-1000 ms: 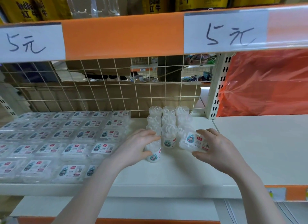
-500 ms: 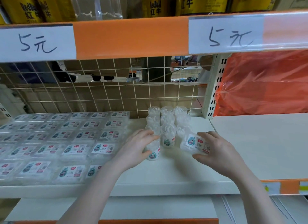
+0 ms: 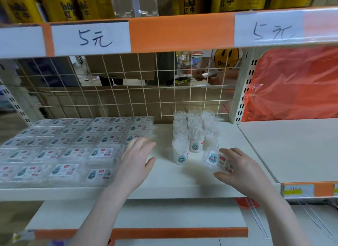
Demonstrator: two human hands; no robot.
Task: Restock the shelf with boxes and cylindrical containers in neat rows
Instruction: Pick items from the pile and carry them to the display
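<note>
shelf (image 3: 164,179); right hand (image 3: 239,168) grips tilted container (image 3: 216,160)

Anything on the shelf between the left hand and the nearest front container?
Nothing: in the head view, only bare white shelf separates the left hand from the front-left cylindrical container.

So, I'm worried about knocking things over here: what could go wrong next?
The right hand holds a tilted container close to the standing cylinders; setting it down carelessly could topple the front ones. The left hand hovers open beside the front-left container and the flat boxes, so a sweep might nudge either row crooked.
</note>
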